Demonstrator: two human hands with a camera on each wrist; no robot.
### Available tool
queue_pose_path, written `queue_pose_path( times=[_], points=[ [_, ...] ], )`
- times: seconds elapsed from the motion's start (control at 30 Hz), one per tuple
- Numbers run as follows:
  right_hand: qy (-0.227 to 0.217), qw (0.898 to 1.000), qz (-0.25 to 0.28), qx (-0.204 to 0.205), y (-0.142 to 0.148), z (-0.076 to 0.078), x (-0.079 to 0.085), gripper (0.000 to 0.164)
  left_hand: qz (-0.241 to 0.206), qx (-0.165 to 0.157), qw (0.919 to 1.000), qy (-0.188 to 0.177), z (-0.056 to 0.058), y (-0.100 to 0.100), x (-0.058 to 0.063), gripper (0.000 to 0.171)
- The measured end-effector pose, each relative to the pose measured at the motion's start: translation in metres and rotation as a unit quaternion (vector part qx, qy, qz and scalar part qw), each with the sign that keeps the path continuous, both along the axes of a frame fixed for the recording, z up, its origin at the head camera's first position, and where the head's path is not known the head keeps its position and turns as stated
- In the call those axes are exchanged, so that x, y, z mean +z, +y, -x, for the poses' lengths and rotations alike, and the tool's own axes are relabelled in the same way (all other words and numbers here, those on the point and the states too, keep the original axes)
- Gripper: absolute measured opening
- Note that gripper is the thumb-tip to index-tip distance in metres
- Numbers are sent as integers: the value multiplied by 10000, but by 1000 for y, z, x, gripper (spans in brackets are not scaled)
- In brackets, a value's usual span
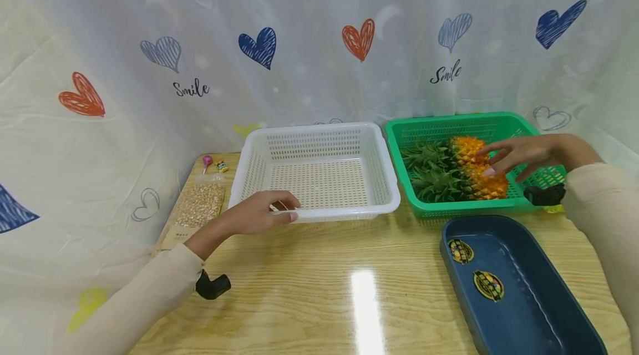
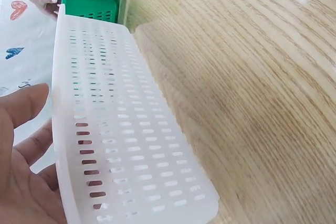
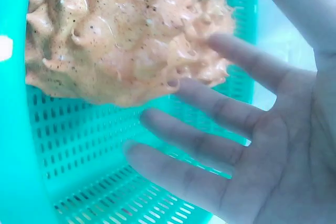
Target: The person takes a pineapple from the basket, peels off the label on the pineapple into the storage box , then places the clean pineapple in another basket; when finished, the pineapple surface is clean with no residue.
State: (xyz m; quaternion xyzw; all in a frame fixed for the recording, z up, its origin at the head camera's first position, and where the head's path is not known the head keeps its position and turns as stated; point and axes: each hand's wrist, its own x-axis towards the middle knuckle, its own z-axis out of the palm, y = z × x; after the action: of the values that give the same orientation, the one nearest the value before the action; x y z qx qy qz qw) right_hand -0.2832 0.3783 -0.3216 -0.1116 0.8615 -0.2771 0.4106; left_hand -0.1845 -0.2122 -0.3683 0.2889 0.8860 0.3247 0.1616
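Observation:
My left hand (image 1: 262,212) is at the near rim of a white plastic basket (image 1: 314,214). Its fingers reach over the rim to the inside and show through the slots in the left wrist view, while the thumb lies along the rim. To the right, a green basket (image 1: 424,208) contains two pineapples (image 1: 481,177), their leafy crowns pointing left. Over their orange bodies hovers my right hand (image 1: 529,154), fingers spread and holding nothing. In the right wrist view, the fingertips (image 3: 223,43) overlap the near pineapple (image 3: 121,40).
A dark blue tray (image 1: 519,272) with two round stickers lies in front of the green basket. Left of the white basket are a bag of grains (image 1: 202,202), a pink lollipop (image 1: 207,161) and a small yellow wrapped item (image 1: 222,166). A heart-printed curtain (image 1: 309,77) stands behind.

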Motion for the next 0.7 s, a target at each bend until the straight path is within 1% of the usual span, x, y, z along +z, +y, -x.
queue_pose_path(
  times=[0.1, 0.17, 0.23, 0.33, 0.47, 0.6, 0.7],
  points=[
    [400, 9992, -11, -61, 1, -2, 4, 85, -14, 139, 9999, 101, 0, -4, 3, 34],
    [825, 9965, -62, -105, 0, -4, 7, 83, -61, 241, 9995, 189, 0, -6, 4, 36],
    [1293, 9914, -102, -157, -3, -5, 10, 81, -94, 357, 9988, 332, 0, -8, 4, 37],
    [1940, 9807, -164, -149, -10, -8, 13, 76, -183, 558, 9964, 607, -1, -11, 3, 39],
    [2582, 9660, -101, -36, -29, -12, 22, 71, -283, 744, 9919, 988, -6, -14, 5, 43],
    [3171, 9483, -89, 126, -55, -24, 32, 69, -215, 752, 9868, 1417, -13, -13, 11, 47],
    [3478, 9372, 28, 270, -79, -39, 36, 67, -75, 657, 9809, 1831, -18, -9, 17, 49]
  ],
)
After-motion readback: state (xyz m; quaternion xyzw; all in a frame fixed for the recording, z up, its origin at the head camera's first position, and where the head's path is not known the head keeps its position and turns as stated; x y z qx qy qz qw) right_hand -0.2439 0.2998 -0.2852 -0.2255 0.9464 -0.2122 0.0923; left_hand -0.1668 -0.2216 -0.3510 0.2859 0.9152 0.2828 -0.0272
